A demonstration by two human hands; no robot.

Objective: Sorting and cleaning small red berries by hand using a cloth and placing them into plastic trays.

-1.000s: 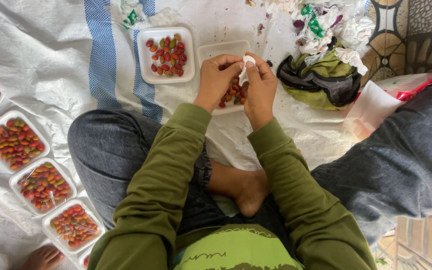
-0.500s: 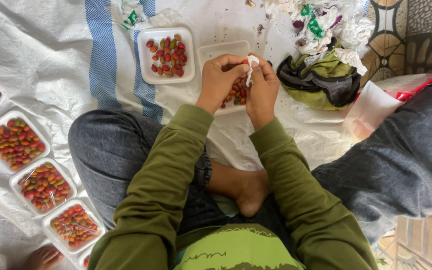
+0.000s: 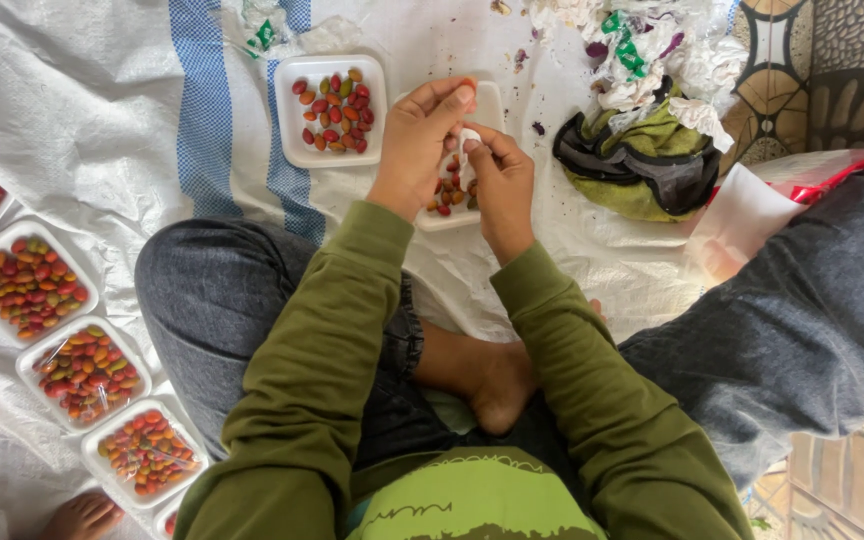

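Observation:
My left hand [image 3: 420, 145] pinches a small orange-red fruit [image 3: 466, 84] at its fingertips, above a white foam tray [image 3: 493, 105] that holds a few red and green fruits. Close beside it, my right hand [image 3: 499, 180] grips a small white wrapper [image 3: 470, 142] between thumb and fingers; the two hands nearly touch. Both hover over that tray, which they partly hide. A second white tray [image 3: 292, 110] with more red, orange and green fruits lies just left of the hands.
Several filled, film-covered trays [image 3: 24, 285] line the left edge on the white woven sheet [image 3: 82, 120]. A heap of white and green wrappers [image 3: 642, 60] and a green-black cloth bag [image 3: 642, 170] sit at the upper right. Another person's foot [image 3: 82, 515] shows bottom left.
My hands have shifted slightly; the left hand has lifted a fruit up over the tray's far edge, and the right hand keeps the white wrapper.

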